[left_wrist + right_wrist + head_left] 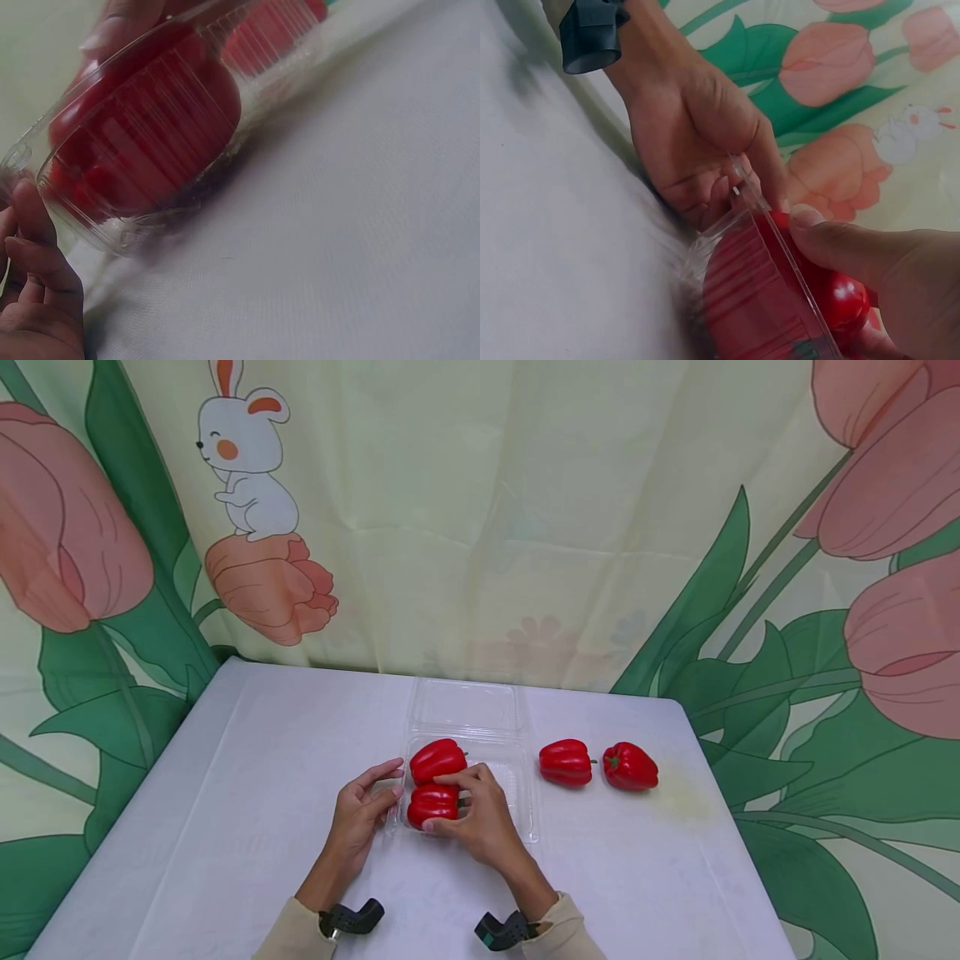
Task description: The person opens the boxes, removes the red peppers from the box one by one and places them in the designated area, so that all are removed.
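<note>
A clear plastic clamshell container point(517, 789) lies with its lid point(465, 703) folded back at the far side. Two red bell peppers sit in its left half: a far pepper point(435, 760) and a near pepper point(431, 804), side by side. My right hand point(486, 818) grips the near pepper, thumb at its front and fingers over its back. At the container's left edge, my left hand point(357, 817) pinches the rim between thumb and fingers. Through the ribbed clear wall, the left wrist view shows the red pepper point(150, 127). The right wrist view has my right thumb point(847, 244) on the pepper point(840, 300).
Two more red bell peppers, one nearer the container point(564, 763) and one farther right point(630, 767), lie on the white-covered table point(225, 827). Behind the table's far edge hangs a curtain point(450, 527) printed with tulips and a rabbit. Both wrists wear black devices point(356, 917).
</note>
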A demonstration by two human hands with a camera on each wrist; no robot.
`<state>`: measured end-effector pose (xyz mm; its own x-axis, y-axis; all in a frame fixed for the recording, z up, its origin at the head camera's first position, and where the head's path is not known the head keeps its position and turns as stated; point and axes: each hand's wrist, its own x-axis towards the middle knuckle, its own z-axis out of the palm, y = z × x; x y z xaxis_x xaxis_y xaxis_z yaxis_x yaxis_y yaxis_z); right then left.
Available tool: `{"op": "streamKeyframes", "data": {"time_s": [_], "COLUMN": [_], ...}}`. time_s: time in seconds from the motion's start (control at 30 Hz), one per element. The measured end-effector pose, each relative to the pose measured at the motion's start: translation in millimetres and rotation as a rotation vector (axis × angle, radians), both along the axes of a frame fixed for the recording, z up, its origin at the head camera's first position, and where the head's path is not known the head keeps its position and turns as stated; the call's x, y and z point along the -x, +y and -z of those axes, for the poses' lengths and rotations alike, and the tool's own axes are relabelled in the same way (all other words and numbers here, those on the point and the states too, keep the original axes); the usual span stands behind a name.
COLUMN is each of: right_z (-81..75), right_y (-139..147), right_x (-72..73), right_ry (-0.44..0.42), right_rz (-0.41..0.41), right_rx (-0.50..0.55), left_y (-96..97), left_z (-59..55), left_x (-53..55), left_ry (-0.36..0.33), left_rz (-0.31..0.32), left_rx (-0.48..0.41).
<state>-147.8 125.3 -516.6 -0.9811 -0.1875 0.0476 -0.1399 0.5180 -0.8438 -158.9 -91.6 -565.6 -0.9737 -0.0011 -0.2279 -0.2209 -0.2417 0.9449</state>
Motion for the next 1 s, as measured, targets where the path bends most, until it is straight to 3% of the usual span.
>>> {"op": "streamKeyframes", "data": {"time_s": [1.0], "right_z": [-9.6], "right_y": [14.3], "right_x": [-2.8], "right_ry": [-0.027], "right_rz": [0.046], "right_rx": [0.095], "left_y": [1.5], "left_z": [0.5], "left_x": [0.0], "left_ry": [0.0], "left_rz": [-0.009], "left_rx": [0.026]}}
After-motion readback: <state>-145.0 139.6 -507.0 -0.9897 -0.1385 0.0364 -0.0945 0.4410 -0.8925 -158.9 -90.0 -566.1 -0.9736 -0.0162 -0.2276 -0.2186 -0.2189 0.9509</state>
